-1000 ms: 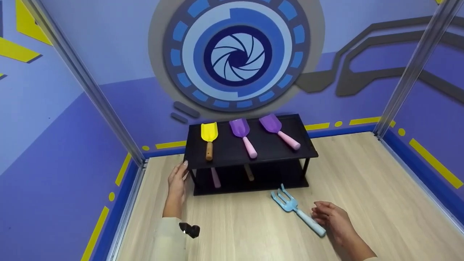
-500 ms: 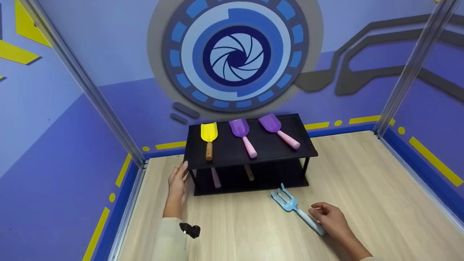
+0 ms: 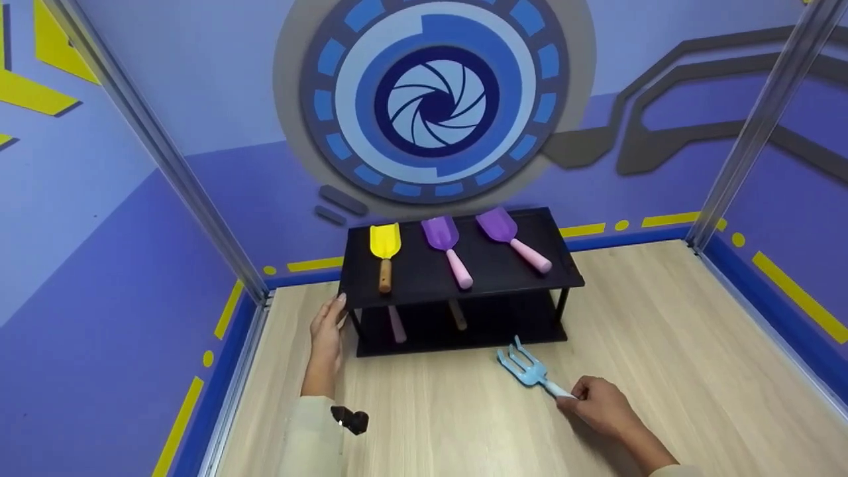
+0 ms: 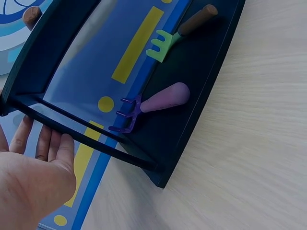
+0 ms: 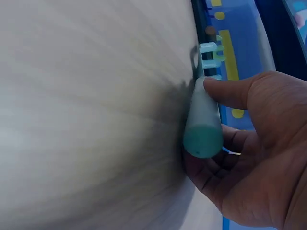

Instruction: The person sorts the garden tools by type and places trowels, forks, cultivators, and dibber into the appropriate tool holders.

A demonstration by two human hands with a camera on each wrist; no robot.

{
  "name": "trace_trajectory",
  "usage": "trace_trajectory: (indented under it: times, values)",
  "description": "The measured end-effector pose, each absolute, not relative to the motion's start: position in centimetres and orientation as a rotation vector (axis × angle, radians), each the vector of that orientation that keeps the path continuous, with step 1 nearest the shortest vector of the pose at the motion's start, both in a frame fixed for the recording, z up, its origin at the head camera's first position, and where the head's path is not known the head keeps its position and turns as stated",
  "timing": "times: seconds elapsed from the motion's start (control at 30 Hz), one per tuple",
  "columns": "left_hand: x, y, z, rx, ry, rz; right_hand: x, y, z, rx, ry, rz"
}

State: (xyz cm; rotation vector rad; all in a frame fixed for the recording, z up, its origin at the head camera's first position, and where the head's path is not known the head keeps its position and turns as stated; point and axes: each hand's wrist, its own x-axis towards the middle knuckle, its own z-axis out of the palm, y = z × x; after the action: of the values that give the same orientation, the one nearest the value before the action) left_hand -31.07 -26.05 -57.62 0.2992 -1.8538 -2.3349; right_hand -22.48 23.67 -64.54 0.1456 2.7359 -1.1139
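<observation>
My right hand pinches the pale handle of a light blue hand fork on the table; in the right wrist view the thumb lies on the handle and fingers curl beneath it. My left hand holds the left end of a black two-tier rack, its fingers against the side bar in the left wrist view. On the top tier lie a yellow scoop and two purple scoops with pink handles. The lower tier holds a purple fork with a pink handle and a green fork with a brown handle.
The rack stands near the back panel on a light wood table. Printed panels joined by metal posts enclose the back and both sides. A small black device sits at my left sleeve.
My right hand has come left and down onto the hand fork's handle and taken hold of it. The left hand and rack look unchanged.
</observation>
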Motion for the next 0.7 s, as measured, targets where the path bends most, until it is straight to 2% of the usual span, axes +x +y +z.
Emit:
trace_trajectory:
  times: [0.33,0.7]
  values:
    - [-31.3,-26.2,-57.8,0.335,-1.865,-2.327,-23.0,25.3,-64.4,0.245,2.323,-1.541]
    - [-31.4,-26.1,-57.9,0.349,-1.862,-2.328,-23.3,27.8,-64.7,0.029,1.873,-1.677]
